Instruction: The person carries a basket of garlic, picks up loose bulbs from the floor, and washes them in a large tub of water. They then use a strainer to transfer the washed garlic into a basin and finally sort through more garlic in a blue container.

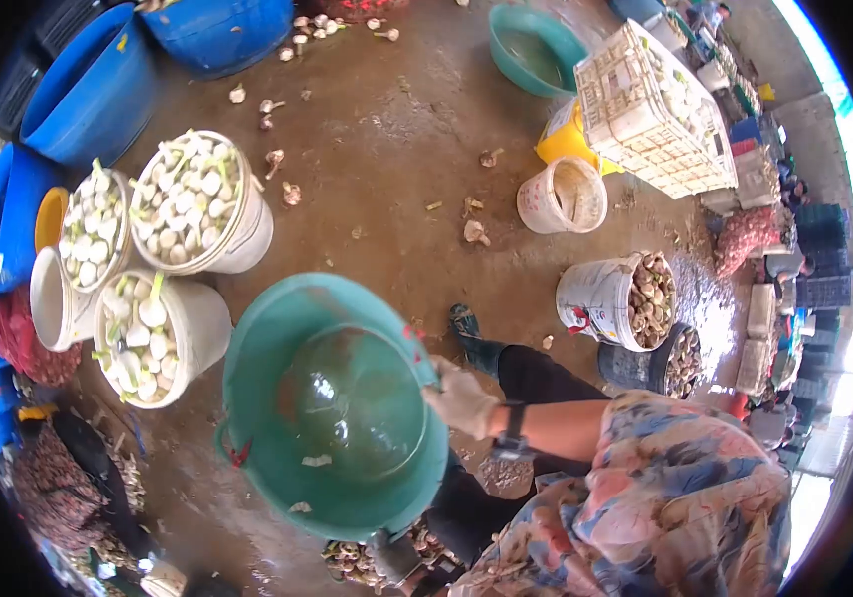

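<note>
A large round green plastic tub (277, 438) is held in front of my body. A little water or wet shine and a few pale scraps lie on its inside. My right hand (458, 398), in a pale glove with a dark watch at the wrist, is closed on the tub's rim. At the lower edge of the tub is my left hand (393, 557), gloved and partly hidden, closed at the rim. Close beside the tub stands a white bucket (209, 333) full of trimmed garlic bulbs.
More white buckets (252, 234) of peeled garlic stand at left, near blue barrels (98, 109). To the right are a bucket of untrimmed bulbs (595, 298), an emptied-looking pail (541, 204) and a crate (635, 129). Another green tub (511, 60) sits at the back; loose bulbs (476, 232) dot the wet floor.
</note>
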`<state>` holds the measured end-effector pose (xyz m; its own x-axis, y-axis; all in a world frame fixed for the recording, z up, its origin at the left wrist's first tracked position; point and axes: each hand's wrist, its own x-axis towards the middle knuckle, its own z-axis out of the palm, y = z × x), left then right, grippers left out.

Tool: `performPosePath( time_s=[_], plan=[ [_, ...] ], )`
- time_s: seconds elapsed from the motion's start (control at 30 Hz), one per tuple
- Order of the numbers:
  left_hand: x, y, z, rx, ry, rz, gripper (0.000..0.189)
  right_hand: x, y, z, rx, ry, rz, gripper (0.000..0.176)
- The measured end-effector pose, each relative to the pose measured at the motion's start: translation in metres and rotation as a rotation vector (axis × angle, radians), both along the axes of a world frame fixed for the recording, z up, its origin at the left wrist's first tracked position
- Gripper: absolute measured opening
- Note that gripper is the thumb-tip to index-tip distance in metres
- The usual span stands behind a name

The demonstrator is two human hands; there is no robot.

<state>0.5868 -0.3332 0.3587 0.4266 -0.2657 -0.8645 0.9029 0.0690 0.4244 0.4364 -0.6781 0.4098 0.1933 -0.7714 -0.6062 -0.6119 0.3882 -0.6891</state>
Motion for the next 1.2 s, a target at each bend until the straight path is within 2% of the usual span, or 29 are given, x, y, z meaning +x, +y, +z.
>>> performPosePath(
  time_s=[0.2,0.27,0.33,0.4,0.43,0.57,0.63,0.7,0.73,0.8,0.9,0.93,1.0,1.07,1.13,1.2],
  plan=[
    [-0.055,-0.166,0.061,-0.136,-0.048,-0.236,0.046,-0.122,-0.102,0.022,-0.146,0.008,-0.281,0.03],
    [-0.069,-0.237,0.082,-0.139,-0.095,-0.318,0.046,-0.155,-0.145,0.042,-0.154,0.019,-0.366,0.036],
    [-0.076,-0.299,0.087,-0.224,0.032,-0.41,0.049,-0.178,-0.188,0.072,-0.082,0.0,-0.513,0.04],
    [-0.085,-0.365,0.093,-0.24,0.001,-0.45,0.051,-0.206,-0.215,0.057,-0.165,0.056,-0.579,0.041],
    [-0.088,-0.395,0.097,-0.266,-0.03,-0.492,0.052,-0.212,-0.236,0.072,-0.126,0.043,-0.607,0.043],
    [-0.09,-0.506,0.105,-0.363,-0.051,-0.587,0.049,-0.227,-0.306,0.088,-0.308,-0.045,-0.737,0.037],
    [-0.085,-0.56,0.11,-0.413,-0.046,-0.614,0.047,-0.234,-0.349,0.093,-0.326,-0.221,-0.856,0.03],
    [-0.08,-0.616,0.111,-0.416,-0.071,-0.714,0.046,-0.232,-0.399,0.114,-0.373,-0.199,-0.922,0.027],
    [-0.084,-0.648,0.123,-0.431,-0.066,-0.696,0.046,-0.232,-0.422,0.124,-0.375,-0.175,-0.98,0.024],
    [-0.087,-0.717,0.144,-0.554,0.076,-0.708,0.048,-0.234,-0.469,0.127,-0.443,-0.21,-1.024,0.021],
    [-0.083,-0.781,0.103,-0.566,0.01,-0.815,0.048,-0.245,-0.534,0.139,-0.56,-0.373,-1.311,0.019],
    [-0.086,-0.804,0.096,-0.564,0.002,-0.812,0.048,-0.256,-0.555,0.141,-0.556,-0.381,-1.307,0.019],
    [-0.096,-0.853,0.08,-0.514,-0.1,-0.931,0.047,-0.284,-0.594,0.145,-0.778,-0.451,-1.295,0.023],
    [-0.109,-0.9,0.07,-0.772,-0.512,-1.141,0.056,-0.312,-0.624,0.162,-0.781,-0.48,-1.344,0.026],
    [-0.142,-0.963,0.079,-0.686,-0.193,-1.07,0.059,-0.331,-0.651,0.196,-0.805,-0.521,-1.466,0.033],
    [-0.173,-1.014,0.087,-0.537,-0.16,-1.227,0.058,-0.334,-0.674,0.242,-0.873,-0.331,-1.445,0.034]
  ],
)
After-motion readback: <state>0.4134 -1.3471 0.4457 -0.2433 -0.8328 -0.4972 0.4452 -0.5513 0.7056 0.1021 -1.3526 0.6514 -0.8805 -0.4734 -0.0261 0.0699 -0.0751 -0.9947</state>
